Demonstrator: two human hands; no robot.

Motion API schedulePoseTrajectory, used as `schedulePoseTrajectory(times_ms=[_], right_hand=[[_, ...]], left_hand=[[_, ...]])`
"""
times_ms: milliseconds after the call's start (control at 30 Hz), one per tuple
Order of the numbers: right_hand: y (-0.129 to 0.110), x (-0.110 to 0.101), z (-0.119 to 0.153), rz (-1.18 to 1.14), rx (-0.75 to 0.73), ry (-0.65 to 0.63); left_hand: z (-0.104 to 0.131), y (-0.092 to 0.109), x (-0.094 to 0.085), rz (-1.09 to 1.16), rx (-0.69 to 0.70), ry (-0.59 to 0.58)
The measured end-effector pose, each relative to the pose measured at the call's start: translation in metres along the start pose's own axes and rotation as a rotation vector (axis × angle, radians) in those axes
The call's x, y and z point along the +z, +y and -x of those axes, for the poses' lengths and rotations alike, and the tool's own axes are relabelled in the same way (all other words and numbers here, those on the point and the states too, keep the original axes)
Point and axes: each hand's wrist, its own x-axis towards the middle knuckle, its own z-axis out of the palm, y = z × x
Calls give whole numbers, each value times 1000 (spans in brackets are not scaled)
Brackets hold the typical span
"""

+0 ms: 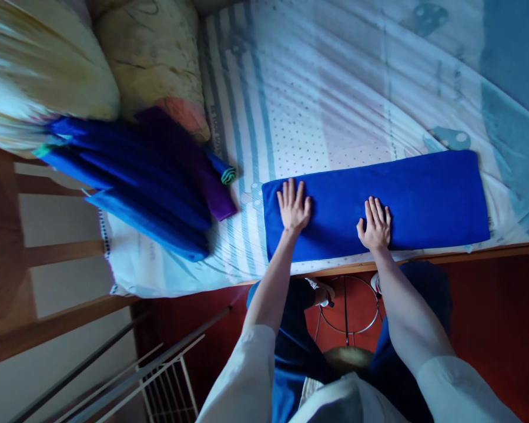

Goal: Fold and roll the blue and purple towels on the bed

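Note:
A blue cloth (432, 200) lies flat as a long rectangle along the near edge of the bed. My left hand (293, 205) rests on its left end, palm down with the fingers spread. Near the middle of the cloth, my right hand (375, 223) lies palm down, fingers stretched out and thumb apart. Neither hand grips anything. To the left, several rolled blue cloths (136, 170) lie in a pile, with a purple roll (220, 202) on top and a green-edged roll end (228, 175) beside it.
Two pillows (154, 59) are at the upper left of the patterned bed sheet (291, 117). A wooden bed frame (62, 252) stands at the left. Below it is a white wire rack (167, 388). A stool with a metal ring (350, 333) is under me.

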Motion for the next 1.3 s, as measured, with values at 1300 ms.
schedulePoseTrajectory(times_ms=[1300], right_hand=[[-79,1,-55,-173,-440,-392]], left_hand=[[66,81,44,198,-162,39]])
